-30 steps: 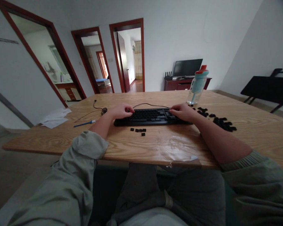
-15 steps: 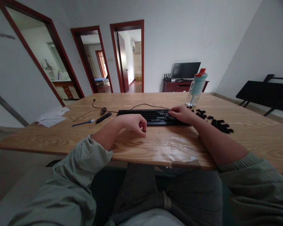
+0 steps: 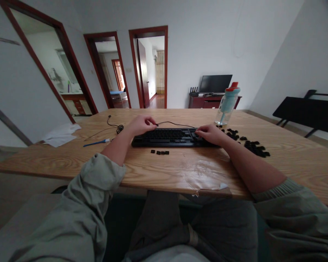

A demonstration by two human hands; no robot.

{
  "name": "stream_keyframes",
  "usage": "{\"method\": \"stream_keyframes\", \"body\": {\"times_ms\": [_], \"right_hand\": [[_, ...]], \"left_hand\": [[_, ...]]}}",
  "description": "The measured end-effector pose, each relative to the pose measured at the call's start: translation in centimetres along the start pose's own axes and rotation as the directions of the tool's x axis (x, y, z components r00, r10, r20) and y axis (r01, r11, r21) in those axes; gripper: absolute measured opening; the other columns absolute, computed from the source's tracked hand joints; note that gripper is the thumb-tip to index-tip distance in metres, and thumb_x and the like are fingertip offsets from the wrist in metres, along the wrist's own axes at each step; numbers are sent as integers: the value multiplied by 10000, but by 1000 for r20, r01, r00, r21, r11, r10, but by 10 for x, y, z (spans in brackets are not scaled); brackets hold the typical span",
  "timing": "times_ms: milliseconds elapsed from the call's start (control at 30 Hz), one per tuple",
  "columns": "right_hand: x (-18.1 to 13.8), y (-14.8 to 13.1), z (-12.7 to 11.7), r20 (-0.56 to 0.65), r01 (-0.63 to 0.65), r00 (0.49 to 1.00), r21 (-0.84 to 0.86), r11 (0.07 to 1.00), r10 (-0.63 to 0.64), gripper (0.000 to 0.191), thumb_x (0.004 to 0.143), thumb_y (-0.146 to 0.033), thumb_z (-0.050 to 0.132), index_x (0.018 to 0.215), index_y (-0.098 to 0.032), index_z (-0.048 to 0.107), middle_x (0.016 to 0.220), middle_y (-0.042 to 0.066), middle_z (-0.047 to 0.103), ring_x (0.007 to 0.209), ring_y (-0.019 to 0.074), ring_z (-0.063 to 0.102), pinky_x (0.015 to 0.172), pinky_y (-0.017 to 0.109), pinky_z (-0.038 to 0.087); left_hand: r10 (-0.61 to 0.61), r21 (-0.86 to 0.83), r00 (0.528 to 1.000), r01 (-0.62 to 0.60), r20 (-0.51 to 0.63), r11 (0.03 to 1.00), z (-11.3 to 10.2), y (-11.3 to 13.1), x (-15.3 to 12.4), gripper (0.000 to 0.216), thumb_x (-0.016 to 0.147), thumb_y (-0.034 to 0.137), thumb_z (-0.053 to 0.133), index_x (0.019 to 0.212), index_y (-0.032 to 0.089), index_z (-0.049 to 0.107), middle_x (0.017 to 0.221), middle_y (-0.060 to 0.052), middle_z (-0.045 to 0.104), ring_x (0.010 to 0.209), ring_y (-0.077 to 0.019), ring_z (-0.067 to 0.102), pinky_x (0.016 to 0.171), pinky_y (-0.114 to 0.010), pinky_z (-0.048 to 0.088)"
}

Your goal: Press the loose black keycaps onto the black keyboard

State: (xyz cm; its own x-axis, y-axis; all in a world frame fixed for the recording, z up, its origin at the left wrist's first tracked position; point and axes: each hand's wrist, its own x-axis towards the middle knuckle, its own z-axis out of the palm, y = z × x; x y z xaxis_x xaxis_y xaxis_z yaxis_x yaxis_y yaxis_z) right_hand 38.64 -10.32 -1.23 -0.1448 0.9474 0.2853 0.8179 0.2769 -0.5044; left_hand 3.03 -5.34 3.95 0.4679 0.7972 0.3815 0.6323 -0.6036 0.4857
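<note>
A black keyboard [image 3: 169,137] lies across the middle of the wooden table [image 3: 180,171]. My left hand [image 3: 140,124] is at its far left corner, fingers pinched together on a small black keycap. The fingers of my right hand [image 3: 211,133] are curled over the keys at the keyboard's right end, holding it in place. Several loose keycaps [image 3: 160,152] sit in a short row just in front of the keyboard. A larger pile of keycaps [image 3: 253,146] is spread on the table to the right of my right hand.
A teal water bottle [image 3: 227,103] with a red cap stands behind the keycap pile. A blue pen [image 3: 95,142], a coiled thin cable [image 3: 117,127] and white paper [image 3: 60,134] lie at the left. A black bench [image 3: 306,111] stands to the right.
My left hand picked up the single keycap from in front of the keyboard and carried it to the keyboard's far left corner. My right hand stayed on the right end.
</note>
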Motion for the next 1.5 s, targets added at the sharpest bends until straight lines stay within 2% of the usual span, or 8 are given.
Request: {"method": "stream_keyframes", "body": {"times_ms": [100,200,267,467,700,1033,1267,1500], "right_hand": [[0,0,0,4,-8,1000,-11,1000,8,373,850,-461,526,821,-144,721,667,39,647,617,166,521,598,292,379],[0,-2,0,10,-8,1000,-8,1000,8,377,843,-473,526,774,-149,705,644,35,626,608,162,508,592,293,373],[0,-4,0,8,-7,1000,2,1000,7,374,837,-476,529,750,-152,695,635,34,620,603,159,504,591,293,374],[-2,-6,0,9,-23,1000,35,999,23,352,837,-463,548,772,-152,700,659,50,651,606,163,522,593,295,393],[-2,-7,0,13,-36,999,20,999,36,352,839,-453,541,800,-148,713,685,52,662,636,169,532,611,294,400],[-3,-13,-2,26,-54,998,31,998,53,352,817,-466,547,764,-151,695,655,44,647,606,161,517,593,288,388],[-2,-10,-1,17,-31,999,18,999,30,350,827,-457,541,745,-151,690,635,39,620,608,163,507,600,295,376],[-2,-10,0,22,-54,998,52,997,53,324,827,-440,577,789,-152,720,689,59,675,629,175,545,620,298,402]], "left_hand": [[-119,-11,975,119,-187,993,-9,-48,10,273,780,340,671,947,128,715,861,-76,722,750,-167,625,672,-268,474],[-163,14,972,168,-166,986,-8,-82,14,256,782,303,648,957,130,715,881,-78,732,761,-172,639,689,-268,490],[-176,45,975,184,-132,982,-3,-91,15,259,776,279,639,969,130,728,882,-78,741,764,-176,650,683,-263,492],[-205,149,979,202,5,968,5,-88,17,251,773,299,650,941,179,793,840,-58,771,778,-201,672,710,-281,501],[-146,254,988,129,49,958,6,-96,23,248,786,313,610,889,192,801,850,-55,772,794,-202,668,699,-274,491],[-143,143,989,145,-25,979,12,-103,22,276,791,282,612,996,173,762,929,-66,760,831,-188,674,735,-263,509],[-105,292,993,84,57,953,4,-102,23,271,780,259,606,957,193,800,891,-61,772,825,-208,684,760,-274,495],[-66,246,990,34,122,969,-4,-103,25,260,759,318,695,983,235,798,998,-51,777,943,-219,683,888,-290,495]]}}
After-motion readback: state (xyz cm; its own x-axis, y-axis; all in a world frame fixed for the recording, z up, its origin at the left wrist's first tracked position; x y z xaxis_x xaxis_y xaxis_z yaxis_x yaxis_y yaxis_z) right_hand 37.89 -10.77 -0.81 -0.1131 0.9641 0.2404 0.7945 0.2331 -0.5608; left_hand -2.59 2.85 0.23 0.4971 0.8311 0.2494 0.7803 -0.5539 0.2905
